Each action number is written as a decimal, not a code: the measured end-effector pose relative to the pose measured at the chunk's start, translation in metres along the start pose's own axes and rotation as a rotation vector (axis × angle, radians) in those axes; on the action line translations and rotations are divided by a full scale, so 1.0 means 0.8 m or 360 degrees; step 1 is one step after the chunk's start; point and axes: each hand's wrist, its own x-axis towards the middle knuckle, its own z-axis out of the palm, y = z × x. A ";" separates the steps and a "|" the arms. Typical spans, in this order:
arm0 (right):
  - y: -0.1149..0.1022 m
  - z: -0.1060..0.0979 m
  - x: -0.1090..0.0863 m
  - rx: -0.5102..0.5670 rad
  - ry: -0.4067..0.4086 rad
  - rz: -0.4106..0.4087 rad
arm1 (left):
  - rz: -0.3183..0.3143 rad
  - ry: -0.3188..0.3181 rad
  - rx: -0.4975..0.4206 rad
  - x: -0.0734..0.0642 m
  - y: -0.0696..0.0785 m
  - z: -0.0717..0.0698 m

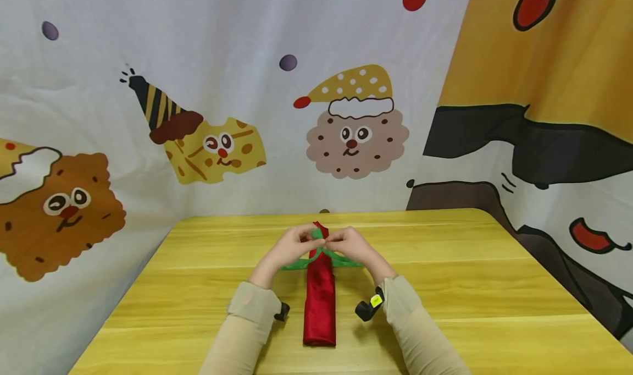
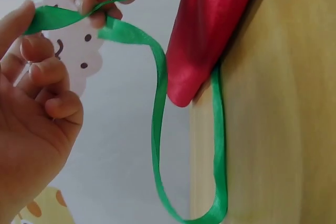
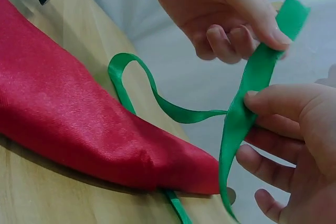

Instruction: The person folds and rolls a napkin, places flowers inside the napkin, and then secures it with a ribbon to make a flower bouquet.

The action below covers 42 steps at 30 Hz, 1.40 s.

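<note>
On the yellow wooden table (image 1: 445, 287), before a cartoon-print backdrop (image 1: 198, 89), a red satin roll (image 1: 320, 303) lies lengthwise toward the person. Green ribbon (image 3: 252, 85) passes beneath its far end, apparently to bind it. Both hands meet above that end: left hand (image 1: 289, 247) pinching one ribbon tail, right hand (image 1: 352, 246) pinching the other, strands crossing between thumb and fingertip, likely to keep them taut.

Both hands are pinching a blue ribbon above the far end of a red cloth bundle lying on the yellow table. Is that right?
Not quite: the ribbon is green, not blue, as the right wrist view shows plainly. The rest holds: the left hand and the right hand pinch it above the far end of the red cloth bundle on the yellow table.
</note>
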 end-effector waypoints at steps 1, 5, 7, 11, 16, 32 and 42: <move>-0.008 -0.002 -0.003 -0.0010 -0.0006 0.0003 | -0.0030 0.0041 0.0018 0.000 0.000 -0.002; -0.038 -0.010 -0.017 0.0011 -0.0006 0.0052 | -0.0077 0.0210 0.0034 -0.003 -0.001 -0.012; -0.048 -0.014 -0.022 0.0030 -0.0001 0.0073 | -0.0051 0.0280 0.0012 -0.005 -0.005 -0.018; -0.021 -0.020 -0.013 0.0085 0.0047 0.0104 | -0.0016 0.0423 -0.0043 -0.012 -0.009 -0.032; 0.003 -0.039 -0.009 0.0054 0.0083 0.0112 | -0.0008 0.0545 -0.0086 -0.017 -0.013 -0.051; 0.013 -0.110 -0.042 0.0027 -0.0202 0.0135 | -0.0274 0.0691 -0.0174 -0.040 -0.034 -0.096; 0.041 -0.138 -0.058 -0.0018 -0.0090 0.0301 | -0.0535 0.0835 -0.0379 -0.066 -0.051 -0.127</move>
